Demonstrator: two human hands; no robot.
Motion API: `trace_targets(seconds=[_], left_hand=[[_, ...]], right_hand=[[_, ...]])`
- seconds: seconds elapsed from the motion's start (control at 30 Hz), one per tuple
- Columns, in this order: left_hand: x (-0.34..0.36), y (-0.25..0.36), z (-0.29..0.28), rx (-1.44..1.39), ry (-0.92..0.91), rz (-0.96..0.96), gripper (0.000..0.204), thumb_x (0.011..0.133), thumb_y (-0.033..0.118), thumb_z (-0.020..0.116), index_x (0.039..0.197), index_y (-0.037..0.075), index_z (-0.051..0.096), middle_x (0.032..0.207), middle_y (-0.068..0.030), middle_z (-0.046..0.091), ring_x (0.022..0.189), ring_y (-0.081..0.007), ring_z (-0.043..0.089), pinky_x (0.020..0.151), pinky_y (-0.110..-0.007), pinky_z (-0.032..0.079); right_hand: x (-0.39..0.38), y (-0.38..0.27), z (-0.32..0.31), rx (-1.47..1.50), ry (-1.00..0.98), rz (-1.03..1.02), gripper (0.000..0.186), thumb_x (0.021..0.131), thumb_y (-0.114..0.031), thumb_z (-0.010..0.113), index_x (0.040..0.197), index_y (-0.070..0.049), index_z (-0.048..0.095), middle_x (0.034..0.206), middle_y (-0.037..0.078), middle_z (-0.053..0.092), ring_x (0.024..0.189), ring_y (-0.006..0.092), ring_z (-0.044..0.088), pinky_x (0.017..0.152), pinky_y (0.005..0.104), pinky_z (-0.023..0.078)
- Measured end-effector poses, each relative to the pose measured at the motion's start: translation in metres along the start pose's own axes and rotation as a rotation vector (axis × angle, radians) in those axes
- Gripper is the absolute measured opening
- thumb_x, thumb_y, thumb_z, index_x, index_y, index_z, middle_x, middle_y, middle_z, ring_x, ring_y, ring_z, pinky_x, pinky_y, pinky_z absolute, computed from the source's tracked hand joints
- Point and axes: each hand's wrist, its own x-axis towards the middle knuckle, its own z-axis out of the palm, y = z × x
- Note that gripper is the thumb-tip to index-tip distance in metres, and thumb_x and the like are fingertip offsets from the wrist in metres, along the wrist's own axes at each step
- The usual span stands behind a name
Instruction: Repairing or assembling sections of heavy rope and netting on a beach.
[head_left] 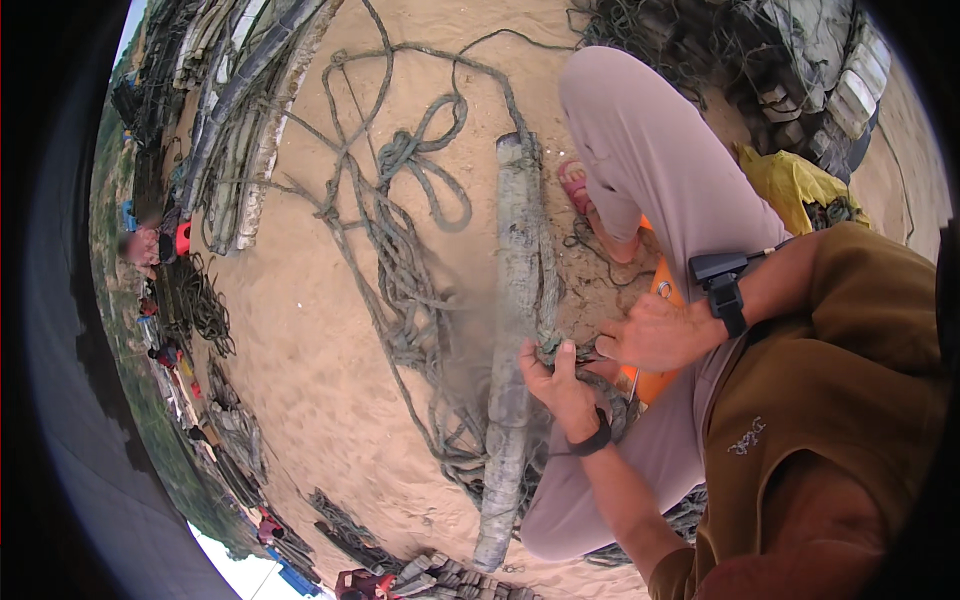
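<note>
Sandy ground (320, 400) in daylight, stacked poles (240, 110) beyond.

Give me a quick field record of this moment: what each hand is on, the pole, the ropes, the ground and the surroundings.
Left hand: fingers curled around a knot of grey-green rope at the pole
Right hand: closed on the same rope, beside the left hand
Pole: long, weathered, grey, lying on the sand
Loose ropes: tangled coils on the sand beside the pole
Ground: dry sand
Orange object: partly hidden under the right hand
Yellow sheet: crumpled, behind the bent leg
Stacked poles: upper part of the view
</note>
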Motion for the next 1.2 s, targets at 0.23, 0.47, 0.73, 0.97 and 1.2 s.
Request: trace_targets(seconds=[0.23,0.47,0.73,0.97,1.2], left_hand=[[0.009,0.0,-0.003,-0.143,-0.054,-0.041,0.044,0.077,-0.004,0.063,0.119,-0.003,0.05,0.103,-0.009,0.062,0.086,-0.017,0.06,0.081,-0.029,0.05],[0.01,0.015,-0.003,-0.14,-0.055,-0.051,0.046,0.077,-0.005,0.062,0.121,-0.005,0.05,0.106,-0.0097,0.062,0.092,-0.0164,0.06,0.087,-0.029,0.048],[0.008,0.022,0.001,-0.118,-0.063,-0.038,0.047,0.077,-0.004,0.063,0.123,-0.005,0.049,0.109,-0.0096,0.059,0.095,-0.0159,0.057,0.088,-0.028,0.045],[0.006,0.027,0.002,-0.119,-0.095,-0.047,0.048,0.078,-0.006,0.062,0.124,-0.005,0.048,0.113,-0.0097,0.057,0.098,-0.0154,0.056,0.088,-0.028,0.044],[0.008,0.025,-0.001,-0.165,-0.145,-0.042,0.045,0.079,-0.008,0.061,0.122,-0.004,0.049,0.116,-0.0097,0.056,0.1,-0.016,0.056,0.089,-0.029,0.044]], right_hand=[[-0.003,0.005,-0.021,0.337,-0.083,0.126,0.033,0.083,-0.032,0.063,0.102,-0.005,0.061,0.087,0.01,0.059,0.072,0.0327,0.066,0.059,0.0454,0.049],[0.016,0.035,-0.057,0.602,0.203,0.131,0.023,0.089,-0.026,0.058,0.096,-0.006,0.067,0.087,0.013,0.062,0.075,0.0332,0.064,0.061,0.043,0.048],[0.035,0.028,-0.061,0.264,0.25,0.089,0.015,0.078,-0.013,0.062,0.091,-0.008,0.068,0.066,0.009,0.06,0.062,0.0317,0.064,0.05,0.0417,0.046],[0.045,0.03,-0.065,0.029,0.172,-0.023,0.025,0.063,-0.012,0.068,0.088,-0.006,0.068,0.067,0.008,0.06,0.062,0.0282,0.065,0.047,0.0398,0.046],[0.049,0.028,-0.059,-0.042,0.17,-0.046,0.027,0.062,-0.011,0.067,0.088,-0.006,0.068,0.066,0.008,0.059,0.065,0.0267,0.066,0.047,0.0383,0.046]])
